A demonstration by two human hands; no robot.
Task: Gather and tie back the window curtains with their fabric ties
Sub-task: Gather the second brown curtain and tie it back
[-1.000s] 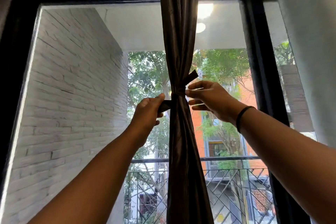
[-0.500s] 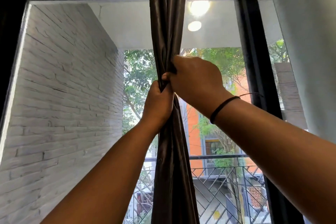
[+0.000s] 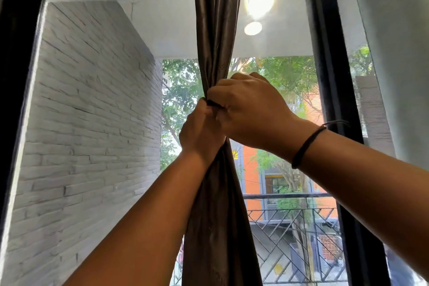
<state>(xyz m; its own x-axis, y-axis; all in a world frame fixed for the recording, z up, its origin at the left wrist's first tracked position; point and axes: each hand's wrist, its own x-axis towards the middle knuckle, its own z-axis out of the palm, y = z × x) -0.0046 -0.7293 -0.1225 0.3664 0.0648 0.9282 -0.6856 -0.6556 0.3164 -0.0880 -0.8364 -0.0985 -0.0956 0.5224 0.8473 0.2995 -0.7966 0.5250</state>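
Right now the dark curtain (image 3: 216, 30) hangs as one gathered column down the middle of the window frame (image 3: 325, 53), pinched to its narrowest about halfway up the glass. Both hands meet at that waist. The left hand (image 3: 200, 133) is curled round the bundle from the left and a little below the waist, fingers wrapped behind the cloth. The right hand (image 3: 249, 109) sits just above and to the right of it, touching it, fingers bent inward onto the same spot. A thin dark strip shows between the two hands and looks like the fabric tie (image 3: 214, 103); most of it is hidden under the fingers, so I cannot tell whether a knot is formed or how each end is held.

The cloth has a satin sheen and falls in loose, soft folds, so it is probably light, limp and rather slippery. A bundle like that tends to spread or slide down once the squeeze slackens. The best hold is right at the waist, with one hand keeping the folds compressed while the other works the tie ends close to the knot. Pulling on the ends far from the curtain would likely drag the band along the smooth cloth instead of tightening it. A pale second curtain (image 3: 394, 53) hangs to the right of the frame, untouched.
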